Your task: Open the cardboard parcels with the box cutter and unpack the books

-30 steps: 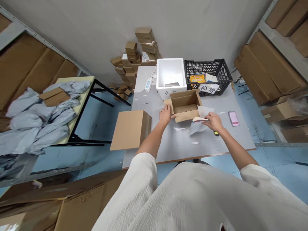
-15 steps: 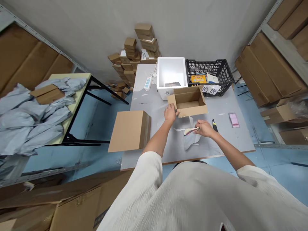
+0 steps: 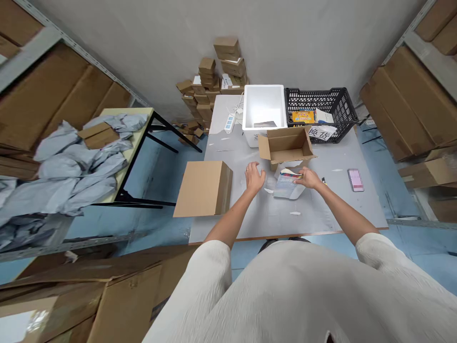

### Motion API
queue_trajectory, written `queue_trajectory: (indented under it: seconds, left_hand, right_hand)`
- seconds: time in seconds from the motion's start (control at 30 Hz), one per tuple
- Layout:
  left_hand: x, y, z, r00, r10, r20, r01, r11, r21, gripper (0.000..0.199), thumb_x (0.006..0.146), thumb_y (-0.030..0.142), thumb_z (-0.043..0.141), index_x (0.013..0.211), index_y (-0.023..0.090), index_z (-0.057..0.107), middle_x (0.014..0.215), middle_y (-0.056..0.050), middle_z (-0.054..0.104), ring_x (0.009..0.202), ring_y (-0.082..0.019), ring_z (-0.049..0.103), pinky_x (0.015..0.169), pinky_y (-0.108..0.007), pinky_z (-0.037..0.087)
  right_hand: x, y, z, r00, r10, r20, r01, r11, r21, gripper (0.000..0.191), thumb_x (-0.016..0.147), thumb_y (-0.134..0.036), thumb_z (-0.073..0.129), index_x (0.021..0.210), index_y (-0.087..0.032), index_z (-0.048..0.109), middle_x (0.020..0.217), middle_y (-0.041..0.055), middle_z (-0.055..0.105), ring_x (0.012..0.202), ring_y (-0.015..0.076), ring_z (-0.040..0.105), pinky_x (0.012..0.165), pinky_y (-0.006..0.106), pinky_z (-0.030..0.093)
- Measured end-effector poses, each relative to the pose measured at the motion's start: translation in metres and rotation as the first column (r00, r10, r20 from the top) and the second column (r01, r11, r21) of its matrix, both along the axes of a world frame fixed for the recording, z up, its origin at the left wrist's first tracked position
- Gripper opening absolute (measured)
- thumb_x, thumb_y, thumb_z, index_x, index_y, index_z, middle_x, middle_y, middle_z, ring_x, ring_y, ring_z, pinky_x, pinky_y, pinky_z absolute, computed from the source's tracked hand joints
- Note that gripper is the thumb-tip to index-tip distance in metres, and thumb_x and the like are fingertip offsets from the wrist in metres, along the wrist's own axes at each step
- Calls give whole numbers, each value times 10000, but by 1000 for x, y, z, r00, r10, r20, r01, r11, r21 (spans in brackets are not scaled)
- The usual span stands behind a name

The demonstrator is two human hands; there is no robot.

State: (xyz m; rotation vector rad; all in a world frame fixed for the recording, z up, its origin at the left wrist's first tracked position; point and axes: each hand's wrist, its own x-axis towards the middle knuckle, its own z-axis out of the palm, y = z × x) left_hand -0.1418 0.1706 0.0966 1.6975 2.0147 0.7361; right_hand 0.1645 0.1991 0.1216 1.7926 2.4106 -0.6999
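My right hand point(image 3: 309, 178) pinches the upper right edge of a thin packet point(image 3: 285, 186) with a torn pale wrapper and a strip of coloured edge at its top. It is tilted over the grey table point(image 3: 246, 224); I cannot make out what is inside. To its left, my left hand point(image 3: 254, 177) holds nothing, its fingers curved and apart. Just beyond both hands stands an open brown cardboard box point(image 3: 271, 150) with its flaps up. A utility knife point(image 3: 323, 180) lies mostly hidden behind my right hand.
A closed carton point(image 3: 203, 188) sits at the table's left edge. Behind are a white bin point(image 3: 264, 107) and a black crate point(image 3: 317, 102) with small boxes. A phone-like pink item point(image 3: 355, 180) lies right. Grey parcels point(image 3: 71, 166) cover a side table.
My left hand has let go of the open box and come back toward me, fingers apart. The packet in my right hand has turned so more of its printed face shows.
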Motion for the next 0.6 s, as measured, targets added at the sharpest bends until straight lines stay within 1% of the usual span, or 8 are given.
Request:
queue_trajectory:
  seconds: [0.07, 0.13, 0.2, 0.27, 0.37, 0.43, 0.53, 0.6]
  left_hand:
    - [-4, -21, -14, 992, 19, 124, -18, 1000, -8, 436, 953, 261, 597, 1385, 203, 583, 1397, -176, 633, 1393, -363, 572, 1213, -561, 437]
    - [-4, -38, -27, 945, -97, 314, 139, 984, -114, 467, 911, 241, 601, 1376, 218, 587, 1394, -143, 655, 1325, -308, 622, 1197, -514, 475]
    - [3, -49, -38, 851, -156, 501, 302, 926, -225, 506, 916, 256, 574, 1421, 242, 589, 1507, -122, 644, 1393, -287, 612, 1203, -475, 484]
    - [14, -55, -47, 781, -99, 616, 353, 885, -304, 490, 980, 317, 521, 1462, 262, 594, 1586, -101, 629, 1481, -282, 576, 1240, -457, 453]
    - [35, -60, -61, 710, 0, 704, 397, 826, -401, 457, 1085, 488, 458, 1425, 239, 635, 1437, -109, 744, 1409, -314, 649, 1223, -497, 458]
    - [47, -64, -72, 729, 34, 684, 394, 796, -459, 454, 1069, 539, 548, 1370, 217, 660, 1308, -112, 794, 1281, -308, 720, 1165, -464, 508]
    - [61, -72, -91, 837, 55, 544, 293, 795, -531, 470, 954, 390, 746, 1373, 199, 652, 1219, -96, 803, 1117, -258, 770, 1055, -379, 577]
    - [66, -77, -103, 884, 41, 465, 249, 801, -544, 467, 908, 293, 768, 1354, 201, 666, 1166, -76, 806, 1076, -246, 778, 1027, -363, 595]
  right_hand:
    - [3, -4, -3, 999, 14, -49, -17, 999, -51, 346, 881, -515, 867, 1042, -211, 830, 1138, 92, 739, 1002, 278, 708, 854, 329, 540]
    - [6, -7, -6, 994, 14, -111, -28, 990, -135, 375, 822, -532, 898, 1020, -218, 841, 1098, 65, 762, 971, 264, 710, 837, 312, 540]
    - [8, -8, -12, 985, -26, -170, -18, 966, -256, 443, 739, -545, 946, 1032, -225, 855, 1031, 39, 788, 963, 260, 718, 822, 294, 545]
    - [10, -9, -21, 977, -83, -196, -1, 920, -392, 505, 678, -550, 976, 1045, -221, 864, 962, 21, 802, 964, 265, 732, 809, 284, 551]
    - [11, -9, -40, 980, -142, -138, 51, 855, -517, 499, 677, -543, 968, 1034, -210, 866, 955, 21, 816, 979, 274, 758, 807, 285, 559]
    - [12, -10, -55, 982, -179, -53, 129, 855, -503, 497, 689, -513, 963, 1071, -211, 863, 1027, 46, 830, 1034, 285, 773, 847, 290, 565]
    - [11, -13, -79, 966, -254, 42, 250, 887, -389, 585, 725, -484, 952, 1221, -197, 833, 1211, 114, 815, 1167, 318, 766, 951, 322, 567]
    - [9, -16, -96, 958, -286, 21, 278, 908, -314, 682, 749, -460, 940, 1352, -187, 776, 1353, 149, 760, 1248, 337, 736, 1026, 356, 562]
